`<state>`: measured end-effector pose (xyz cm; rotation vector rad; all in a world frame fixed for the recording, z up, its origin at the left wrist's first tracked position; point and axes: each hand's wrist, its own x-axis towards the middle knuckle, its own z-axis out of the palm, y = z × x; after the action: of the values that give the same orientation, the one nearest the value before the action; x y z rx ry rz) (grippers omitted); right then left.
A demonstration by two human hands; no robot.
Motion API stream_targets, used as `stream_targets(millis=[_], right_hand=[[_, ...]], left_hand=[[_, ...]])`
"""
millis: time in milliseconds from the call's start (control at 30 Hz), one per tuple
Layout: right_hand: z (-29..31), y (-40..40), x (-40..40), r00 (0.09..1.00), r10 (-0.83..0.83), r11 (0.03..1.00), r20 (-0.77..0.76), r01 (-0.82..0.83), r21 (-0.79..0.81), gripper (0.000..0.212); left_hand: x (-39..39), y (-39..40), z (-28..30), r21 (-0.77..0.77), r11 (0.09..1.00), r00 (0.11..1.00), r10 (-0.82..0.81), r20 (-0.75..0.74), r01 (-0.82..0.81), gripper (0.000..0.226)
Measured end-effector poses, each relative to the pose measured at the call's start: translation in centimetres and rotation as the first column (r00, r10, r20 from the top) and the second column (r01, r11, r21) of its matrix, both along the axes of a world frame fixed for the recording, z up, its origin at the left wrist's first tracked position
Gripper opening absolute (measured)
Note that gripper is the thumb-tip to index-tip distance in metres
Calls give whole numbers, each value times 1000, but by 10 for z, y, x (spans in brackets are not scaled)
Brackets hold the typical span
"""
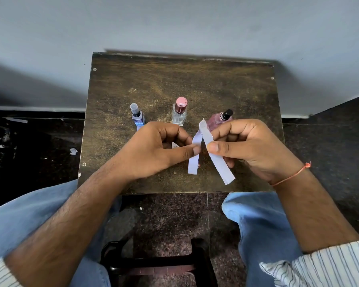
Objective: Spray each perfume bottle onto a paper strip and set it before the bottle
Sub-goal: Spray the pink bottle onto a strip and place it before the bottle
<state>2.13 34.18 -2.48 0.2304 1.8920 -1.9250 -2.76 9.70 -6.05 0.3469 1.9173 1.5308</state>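
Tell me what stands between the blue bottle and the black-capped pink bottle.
The clear bottle with the pink cap stands between the blue bottle and the pink bottle, seen from the head view.

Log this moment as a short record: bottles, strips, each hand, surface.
bottles: blue bottle with grey cap, clear bottle with pink cap, pink bottle with black cap, standing in a row
strips: two white paper strips, one pinched by left hand, one by right hand
surface: worn dark wooden table

blue bottle [137,116] | clear bottle [179,112] | pink bottle [219,120]: upright, capped, row | white strips [215,157]: held above table
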Motion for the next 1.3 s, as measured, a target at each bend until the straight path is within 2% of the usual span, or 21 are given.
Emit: stream_targets(millis=[100, 200, 300, 467, 633, 733, 867, 1133, 1300], right_hand=[[0, -2, 1, 999, 34, 999, 25, -33, -7, 25], [2, -4, 1, 998, 54, 998, 32, -53, -20, 16], [4, -6, 1, 998, 65, 997, 22, -64, -31, 14], [5, -7, 1, 995, 77, 996, 61, -73, -60, 15], [8, -10, 4, 988, 98, 993, 118, -89, -76, 16], [9, -11, 4, 984, 83, 995, 155, -74, -65, 23], [9, -14, 3, 977, 101, 994, 187, -90, -66, 18], [6, -16, 3, 972, 129, 991, 197, -120, -55, 20], [5, -15, 4, 978, 110, 993, 178, -102, -52, 20]], left_hand=[[0, 1, -5, 71, 997, 999, -31, -36, 34, 25], [0, 1, -8, 68, 996, 990, -50, -132, 59, 21], [1, 1, -5, 53, 999, 977, 9, -214, 2, 22], [0, -1, 2, 22, 999, 888, 51, -457, -46, 4], [0, -1, 4, -64, 996, 833, 9, -554, -54, 12], [0, -1, 5, -131, 990, 822, -38, -568, -45, 13], [3, -1, 7, -187, 982, 814, -100, -572, -10, 7], [2, -1, 11, -145, 986, 806, -151, -572, 82, 20], [2, -2, 9, -168, 984, 863, -142, -485, 68, 8]])
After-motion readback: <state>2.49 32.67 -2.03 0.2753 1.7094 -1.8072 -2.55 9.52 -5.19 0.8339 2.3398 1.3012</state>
